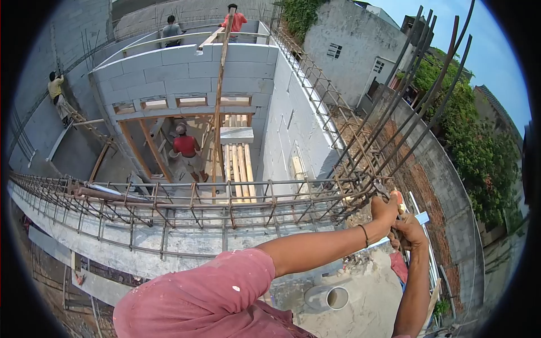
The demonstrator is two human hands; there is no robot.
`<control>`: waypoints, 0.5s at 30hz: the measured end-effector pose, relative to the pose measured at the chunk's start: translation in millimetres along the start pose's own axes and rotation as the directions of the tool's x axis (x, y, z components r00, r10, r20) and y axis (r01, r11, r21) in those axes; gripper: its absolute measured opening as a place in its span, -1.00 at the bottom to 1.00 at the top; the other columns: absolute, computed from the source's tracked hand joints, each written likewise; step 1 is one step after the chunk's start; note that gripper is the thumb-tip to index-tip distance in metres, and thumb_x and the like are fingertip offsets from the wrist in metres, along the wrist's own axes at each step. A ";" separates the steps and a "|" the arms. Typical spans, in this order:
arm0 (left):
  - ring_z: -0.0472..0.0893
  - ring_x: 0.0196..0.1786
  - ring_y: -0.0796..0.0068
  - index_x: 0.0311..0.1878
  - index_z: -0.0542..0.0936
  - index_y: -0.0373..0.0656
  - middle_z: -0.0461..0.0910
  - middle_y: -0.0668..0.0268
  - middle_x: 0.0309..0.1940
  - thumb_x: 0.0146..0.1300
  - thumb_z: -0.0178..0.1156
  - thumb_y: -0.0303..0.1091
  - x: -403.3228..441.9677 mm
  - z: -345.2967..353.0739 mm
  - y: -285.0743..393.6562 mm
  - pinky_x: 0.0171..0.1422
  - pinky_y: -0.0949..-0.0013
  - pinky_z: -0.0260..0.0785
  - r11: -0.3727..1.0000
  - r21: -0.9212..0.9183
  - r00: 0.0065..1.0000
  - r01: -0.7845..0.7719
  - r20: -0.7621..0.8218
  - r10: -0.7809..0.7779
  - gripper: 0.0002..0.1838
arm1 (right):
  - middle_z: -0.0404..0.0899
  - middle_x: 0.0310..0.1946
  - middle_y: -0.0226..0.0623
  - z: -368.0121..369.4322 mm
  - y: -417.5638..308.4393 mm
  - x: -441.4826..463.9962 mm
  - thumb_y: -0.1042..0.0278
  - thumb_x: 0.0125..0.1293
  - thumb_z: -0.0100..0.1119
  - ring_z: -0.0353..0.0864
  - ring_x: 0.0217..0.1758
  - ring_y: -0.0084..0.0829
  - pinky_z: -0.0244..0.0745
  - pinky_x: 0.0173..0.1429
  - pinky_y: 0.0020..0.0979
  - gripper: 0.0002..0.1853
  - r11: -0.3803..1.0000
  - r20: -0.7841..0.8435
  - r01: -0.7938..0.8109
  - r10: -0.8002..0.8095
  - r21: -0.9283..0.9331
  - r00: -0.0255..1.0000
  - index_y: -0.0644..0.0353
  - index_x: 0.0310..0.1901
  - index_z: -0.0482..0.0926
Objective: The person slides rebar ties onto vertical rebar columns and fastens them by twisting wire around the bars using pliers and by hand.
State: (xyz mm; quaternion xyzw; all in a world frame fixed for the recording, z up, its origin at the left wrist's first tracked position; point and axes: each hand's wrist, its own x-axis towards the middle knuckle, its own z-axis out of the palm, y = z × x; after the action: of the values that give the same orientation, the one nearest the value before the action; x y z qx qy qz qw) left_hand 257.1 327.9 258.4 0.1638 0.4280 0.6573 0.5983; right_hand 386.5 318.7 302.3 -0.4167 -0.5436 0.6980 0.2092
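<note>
Block walls [186, 70] behind; left hand [384, 212] curled round a tool [381, 188] at the rebar [366, 179], right hand [412, 230] bunched below, hold unclear. Probably mid-twist; next wants steady wrists.

Towards eleven o'clock we see a pale block wall [180, 70] with a row of small timber-framed openings [191, 102], while a white side wall [293, 121] runs just past twelve and a tall grey wall [79, 28] stands at ten. At one o'clock we face a weathered building [360, 48] with a small vent window [334, 50], and at two a blue sky [487, 50] lights everything brightly. Leafy trees [468, 118] and a boundary wall [453, 214] fill our three o'clock, and rough cement [366, 290] lies at five.
</note>
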 end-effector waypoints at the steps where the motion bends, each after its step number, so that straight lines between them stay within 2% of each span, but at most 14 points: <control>1: 0.63 -0.45 0.29 -0.18 0.49 -0.37 0.61 0.12 -0.46 0.38 0.32 -0.17 2.3 -5.0 0.9 -0.37 0.12 0.47 1.000 0.008 0.999 0.012 0.045 -0.013 -0.62 | 0.56 -0.64 -0.14 6.7 -0.5 -1.1 0.39 0.37 0.30 0.49 -0.79 -0.35 0.36 -0.74 -0.34 -0.75 0.994 -0.059 0.001 -0.008 -0.106 0.998 0.43 -0.14 0.51; 2: 0.64 -0.43 0.29 -0.17 0.50 -0.37 0.62 0.10 -0.46 0.38 0.30 -0.20 3.3 -8.4 -1.9 -0.37 0.12 0.47 0.999 0.022 0.995 0.034 0.098 -0.036 -0.64 | 0.56 -0.65 -0.17 15.2 -0.3 -6.6 0.40 0.40 0.25 0.49 -0.79 -0.37 0.37 -0.73 -0.34 -0.79 0.979 -0.130 -0.008 -0.019 -0.203 0.991 0.41 -0.16 0.52; 3: 0.56 -0.57 0.35 -0.42 0.56 -0.33 0.56 0.17 -0.59 0.47 0.21 -0.16 6.8 -11.8 -3.1 -0.56 0.23 0.33 0.997 -0.048 0.988 0.068 0.145 -0.061 -0.58 | 0.55 -0.66 -0.18 39.3 -10.0 -13.8 0.38 0.44 0.21 0.47 -0.80 -0.43 0.38 -0.71 -0.38 -0.78 0.863 -0.189 -0.031 -0.075 -0.504 0.979 0.44 -0.15 0.53; 4: 0.56 -0.54 0.33 -0.28 0.54 -0.38 0.54 0.15 -0.49 0.45 0.23 -0.19 -7.4 -19.0 24.7 -0.53 0.23 0.40 0.985 0.042 0.971 0.168 0.166 -0.173 -0.64 | 0.63 -0.58 0.01 83.3 -20.7 -22.9 0.42 0.42 0.18 0.63 -0.67 -0.19 0.55 -0.55 -0.17 -0.78 0.597 -0.267 -0.057 -0.270 -0.800 0.925 0.48 -0.11 0.56; 5: 0.56 -0.49 0.31 -0.14 0.49 -0.40 0.53 0.14 -0.36 0.43 0.25 -0.24 9.9 -20.0 12.9 -0.48 0.16 0.49 0.988 -0.045 0.965 0.150 0.222 -0.136 -0.67 | 0.69 -0.41 0.22 77.1 13.3 -9.2 0.49 0.36 0.12 0.74 -0.37 0.13 0.64 -0.23 0.07 -0.77 0.048 -0.102 -0.093 -0.614 -0.995 0.783 0.50 -0.08 0.61; 6: 0.56 -0.47 0.28 -0.11 0.45 -0.40 0.51 0.14 -0.32 0.41 0.29 -0.26 -2.6 -24.5 28.6 -0.42 0.09 0.54 0.975 -0.064 0.950 0.212 0.246 -0.190 -0.66 | 0.69 -0.26 0.33 111.8 4.6 -13.8 0.54 0.30 0.07 0.70 -0.10 0.30 0.58 0.02 0.18 -0.77 0.175 -0.402 -0.363 -0.470 -0.915 0.786 0.47 -0.13 0.67; 8: 0.56 -0.47 0.27 -0.14 0.46 -0.37 0.50 0.15 -0.35 0.47 0.28 -0.16 -7.3 -24.6 39.8 -0.43 0.10 0.52 0.977 -0.037 0.958 0.210 0.208 -0.198 -0.61 | 0.68 -0.26 0.34 123.6 7.0 -16.7 0.56 0.25 0.08 0.72 -0.09 0.28 0.60 0.02 0.14 -0.81 0.223 -0.427 -0.364 -0.450 -0.904 0.784 0.45 -0.25 0.69; 9: 0.58 -0.51 0.23 -0.15 0.45 -0.38 0.48 0.14 -0.39 0.56 0.14 -0.12 2.0 -26.0 34.7 -0.44 0.09 0.51 0.971 0.024 0.952 0.237 0.194 -0.237 -0.59 | 0.68 -0.27 0.34 118.7 16.7 -10.4 0.57 0.21 0.12 0.72 -0.11 0.28 0.61 0.01 0.13 -0.83 0.217 -0.406 -0.343 -0.471 -0.914 0.783 0.45 -0.27 0.68; 10: 0.58 -0.51 0.23 -0.15 0.45 -0.38 0.48 0.14 -0.39 0.56 0.14 -0.12 7.8 -28.7 26.6 -0.44 0.09 0.51 0.969 0.023 0.947 0.244 0.211 -0.244 -0.59 | 0.67 -0.29 0.36 120.1 25.1 -6.7 0.56 0.16 0.20 0.70 -0.12 0.31 0.58 0.04 0.13 -0.86 0.267 -0.423 -0.330 -0.500 -0.905 0.756 0.46 -0.30 0.67; 12: 0.62 -0.52 0.18 -0.19 0.43 -0.39 0.47 0.12 -0.41 0.62 -0.01 -0.11 4.8 -35.4 32.1 -0.45 0.08 0.52 0.971 0.212 0.973 0.106 0.181 -0.146 -0.57 | 0.71 -0.33 0.26 117.6 33.8 -9.7 0.52 0.21 0.26 0.77 -0.17 0.16 0.69 -0.12 0.03 -0.87 0.365 -0.383 -0.208 -0.514 -0.907 0.768 0.44 -0.27 0.66; 13: 0.67 -0.47 0.14 -0.22 0.42 -0.38 0.48 0.09 -0.40 0.65 -0.11 -0.12 2.1 -37.8 31.9 -0.45 0.08 0.55 0.972 0.168 0.968 0.162 0.166 -0.190 -0.55 | 0.71 -0.33 0.26 109.0 40.9 -11.2 0.52 0.21 0.26 0.77 -0.17 0.16 0.69 -0.12 0.03 -0.87 0.365 -0.388 -0.214 -0.514 -0.906 0.765 0.44 -0.27 0.66; 14: 0.67 -0.47 0.14 -0.22 0.42 -0.38 0.48 0.09 -0.40 0.65 -0.11 -0.12 3.3 -39.6 36.0 -0.45 0.08 0.55 0.972 0.168 0.966 0.164 0.170 -0.193 -0.55 | 0.73 -0.33 0.17 94.3 48.6 -12.4 0.49 0.27 0.28 0.80 -0.20 0.02 0.73 -0.22 -0.09 -0.83 0.830 -0.374 0.037 -0.290 -0.557 0.881 0.45 -0.19 0.64; 15: 0.68 -0.46 0.13 -0.19 0.42 -0.38 0.48 0.10 -0.41 0.64 -0.12 -0.17 6.3 -40.1 41.1 -0.44 0.09 0.57 0.964 0.169 0.950 0.203 0.206 -0.236 -0.59 | 0.75 -0.34 0.08 85.0 58.4 -10.5 0.46 0.33 0.29 0.83 -0.23 -0.11 0.77 -0.32 -0.21 -0.78 0.989 -0.205 0.143 -0.130 0.049 0.970 0.46 -0.11 0.61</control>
State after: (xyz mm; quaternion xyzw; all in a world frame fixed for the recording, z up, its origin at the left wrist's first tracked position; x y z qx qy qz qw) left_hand 199.9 322.3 264.4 0.2314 0.4203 0.5307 0.6987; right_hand 333.1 242.5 256.7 -0.4400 -0.5245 0.6531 0.3237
